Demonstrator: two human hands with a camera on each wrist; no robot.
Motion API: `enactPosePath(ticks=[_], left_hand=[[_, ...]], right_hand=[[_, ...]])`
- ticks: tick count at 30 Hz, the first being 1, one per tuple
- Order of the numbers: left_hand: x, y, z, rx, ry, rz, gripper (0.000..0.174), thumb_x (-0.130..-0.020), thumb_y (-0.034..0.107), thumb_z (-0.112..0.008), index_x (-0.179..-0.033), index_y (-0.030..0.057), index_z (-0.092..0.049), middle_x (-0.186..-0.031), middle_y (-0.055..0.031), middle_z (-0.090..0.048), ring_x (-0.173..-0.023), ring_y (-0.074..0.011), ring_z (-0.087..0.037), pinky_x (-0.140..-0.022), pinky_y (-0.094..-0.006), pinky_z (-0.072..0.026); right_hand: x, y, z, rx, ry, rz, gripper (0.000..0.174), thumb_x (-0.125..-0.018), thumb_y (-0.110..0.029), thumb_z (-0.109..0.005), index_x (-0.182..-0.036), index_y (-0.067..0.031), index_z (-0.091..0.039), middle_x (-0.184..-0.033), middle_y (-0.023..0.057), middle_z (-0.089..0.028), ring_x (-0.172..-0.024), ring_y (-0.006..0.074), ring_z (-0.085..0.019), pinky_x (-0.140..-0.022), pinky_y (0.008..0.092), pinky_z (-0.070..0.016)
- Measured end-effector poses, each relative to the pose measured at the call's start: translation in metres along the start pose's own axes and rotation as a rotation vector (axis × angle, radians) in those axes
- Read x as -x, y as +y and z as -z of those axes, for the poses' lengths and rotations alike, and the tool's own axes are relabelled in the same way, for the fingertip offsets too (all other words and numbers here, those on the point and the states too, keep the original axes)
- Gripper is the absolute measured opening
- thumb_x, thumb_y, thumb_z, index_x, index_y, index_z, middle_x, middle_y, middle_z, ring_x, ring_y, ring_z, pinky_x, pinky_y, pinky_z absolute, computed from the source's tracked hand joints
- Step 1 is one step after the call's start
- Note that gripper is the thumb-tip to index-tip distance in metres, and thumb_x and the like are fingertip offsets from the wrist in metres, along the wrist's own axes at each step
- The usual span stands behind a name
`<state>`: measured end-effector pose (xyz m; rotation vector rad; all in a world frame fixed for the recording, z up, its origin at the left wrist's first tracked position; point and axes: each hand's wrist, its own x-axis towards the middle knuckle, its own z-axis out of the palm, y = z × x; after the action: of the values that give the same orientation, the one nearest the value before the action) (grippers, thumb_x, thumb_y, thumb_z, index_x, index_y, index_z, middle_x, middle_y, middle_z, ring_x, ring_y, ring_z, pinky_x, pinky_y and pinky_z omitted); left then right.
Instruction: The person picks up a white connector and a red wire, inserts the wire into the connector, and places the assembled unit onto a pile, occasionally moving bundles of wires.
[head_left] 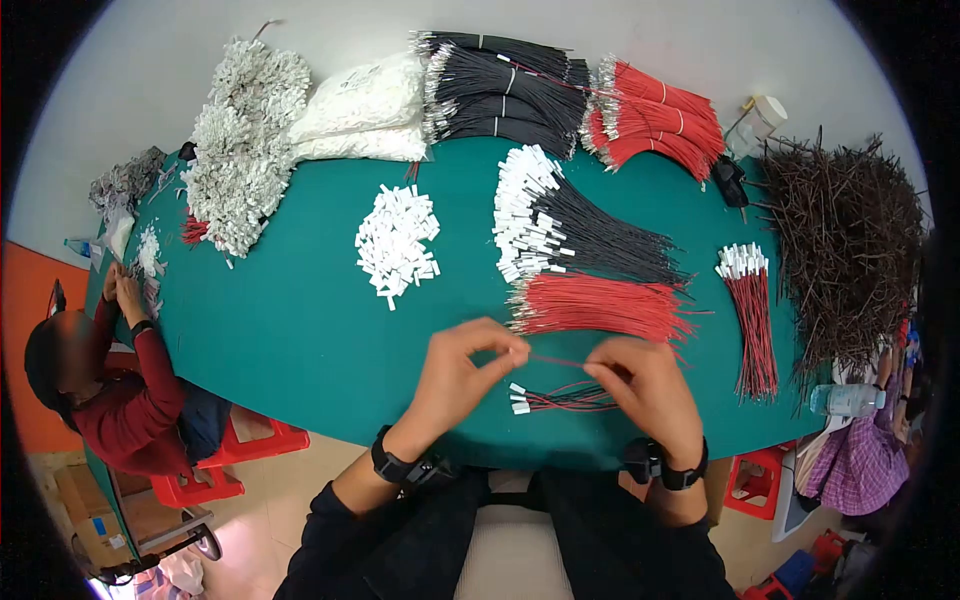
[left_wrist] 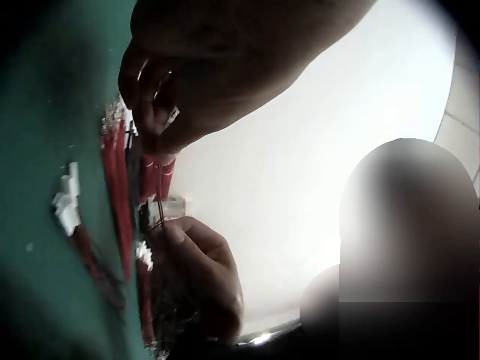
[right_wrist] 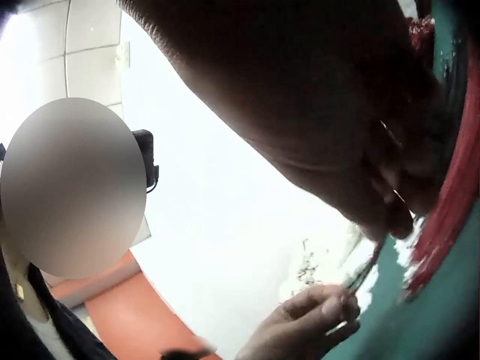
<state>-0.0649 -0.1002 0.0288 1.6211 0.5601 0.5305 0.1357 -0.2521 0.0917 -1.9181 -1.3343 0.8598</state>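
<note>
My left hand pinches one end of a thin red wire between thumb and forefinger. The other end is pinched by my right hand, so the wire spans the gap between both hands above the green table. In the left wrist view, two thin strands of wire run between the hands. Whatever sits inside my left fingertips is hidden. Below the hands lie a few red and black wires with white connector housings. Just beyond them rests a bundle of loose red wires.
Black wires with white housings lie behind the red bundle. A heap of white housings is left of centre. Tied black and red bundles stand at the back. Right are finished red wires, a dark wire pile and a bottle. Another person sits left.
</note>
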Motion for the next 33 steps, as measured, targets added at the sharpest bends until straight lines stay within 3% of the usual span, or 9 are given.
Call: enactPosePath(ticks=[3, 6, 10, 16, 20, 23, 27, 30, 33], left_hand=[[0.001, -0.005, 0.005, -0.252, -0.086, -0.068, 0.013, -0.088, 0.007, -0.079, -0.099, 0.0035, -0.075, -0.096, -0.0078, -0.074, -0.09, -0.0206, -0.07, -0.08, -0.0327, -0.0548], [-0.012, -0.004, 0.009, -0.367, -0.127, -0.152, 0.014, -0.085, 0.007, -0.08, -0.097, 0.0041, -0.075, -0.097, -0.0096, -0.074, -0.093, -0.0252, -0.07, -0.082, -0.035, -0.0545], [-0.078, -0.008, 0.002, -0.627, 0.104, -0.346, 0.018, -0.082, 0.009, -0.081, -0.097, 0.0048, -0.073, -0.096, -0.0107, -0.071, -0.093, -0.0319, -0.066, -0.081, -0.0401, -0.0542], [-0.113, -0.028, -0.008, -0.902, 0.129, -0.464, 0.021, -0.081, 0.01, -0.081, -0.099, 0.005, -0.071, -0.092, -0.0106, -0.066, -0.09, -0.0347, -0.062, -0.078, -0.0454, -0.0532], [-0.1, -0.017, 0.004, -0.877, 0.136, -0.397, 0.019, -0.084, 0.008, -0.079, -0.101, 0.003, -0.071, -0.095, -0.0118, -0.069, -0.09, -0.0304, -0.067, -0.078, -0.0389, -0.0548], [-0.087, 0.003, 0.014, -0.451, 0.098, -0.038, 0.014, -0.09, 0.006, -0.077, -0.102, 0.0014, -0.07, -0.096, -0.0083, -0.073, -0.089, -0.0196, -0.07, -0.08, -0.0298, -0.0548], [-0.062, 0.003, 0.028, 0.157, 0.079, 0.076, 0.01, -0.095, 0.005, -0.074, -0.103, -0.0002, -0.07, -0.098, -0.0039, -0.074, -0.089, -0.0102, -0.068, -0.082, -0.0242, -0.0533], [-0.05, 0.011, 0.026, 0.19, 0.077, 0.086, 0.009, -0.096, 0.005, -0.073, -0.103, -0.0007, -0.071, -0.098, -0.0019, -0.072, -0.089, -0.0085, -0.067, -0.082, -0.024, -0.0531], [-0.041, 0.021, 0.023, 0.179, 0.074, 0.069, 0.009, -0.096, 0.004, -0.073, -0.103, -0.001, -0.071, -0.098, -0.0015, -0.072, -0.09, -0.0079, -0.067, -0.081, -0.0236, -0.053]], right_hand=[[0.005, 0.025, 0.004, 0.231, -0.153, -0.006, 0.016, -0.087, -0.007, -0.075, -0.1, -0.0002, -0.071, -0.092, 0.0133, -0.072, -0.084, 0.0319, -0.068, -0.073, 0.0377, -0.0532], [0.003, 0.033, 0.002, 0.408, 0.022, 0.146, 0.017, -0.085, -0.009, -0.076, -0.099, -0.0018, -0.071, -0.099, 0.0141, -0.071, -0.094, 0.0368, -0.067, -0.077, 0.0422, -0.0542], [-0.037, 0.029, -0.011, 0.468, 0.257, 0.219, 0.018, -0.082, -0.009, -0.077, -0.098, -0.0029, -0.072, -0.094, 0.0122, -0.069, -0.094, 0.036, -0.066, -0.079, 0.0442, -0.0541], [-0.072, 0.051, -0.026, 0.538, 0.234, 0.285, 0.015, -0.081, -0.006, -0.076, -0.095, -0.003, -0.072, -0.091, 0.0112, -0.068, -0.088, 0.0338, -0.065, -0.077, 0.0433, -0.0539], [-0.07, 0.056, -0.024, 0.452, 0.245, 0.38, 0.012, -0.081, -0.002, -0.075, -0.091, -0.0017, -0.07, -0.092, 0.0104, -0.069, -0.085, 0.0315, -0.064, -0.075, 0.0412, -0.0542], [-0.068, 0.052, -0.017, 0.378, 0.252, 0.457, 0.01, -0.081, 0.001, -0.074, -0.09, -0.0011, -0.07, -0.094, 0.0101, -0.071, -0.085, 0.0294, -0.065, -0.074, 0.0385, -0.0548], [-0.06, 0.039, -0.016, 0.062, 0.341, 0.472, 0.009, -0.083, 0.004, -0.074, -0.09, 0.0008, -0.068, -0.094, 0.0108, -0.072, -0.081, 0.0246, -0.067, -0.071, 0.0311, -0.0544], [-0.044, 0.005, -0.016, -0.415, 0.319, 0.273, 0.011, -0.085, 0.004, -0.075, -0.094, 0.0014, -0.07, -0.092, 0.0115, -0.072, -0.073, 0.0194, -0.067, -0.069, 0.0255, -0.0535], [-0.04, -0.023, -0.017, -0.187, 0.492, 0.399, 0.012, -0.083, 0.003, -0.077, -0.093, 0.0009, -0.071, -0.084, 0.0099, -0.069, -0.065, 0.0171, -0.062, -0.063, 0.0247, -0.0494]])
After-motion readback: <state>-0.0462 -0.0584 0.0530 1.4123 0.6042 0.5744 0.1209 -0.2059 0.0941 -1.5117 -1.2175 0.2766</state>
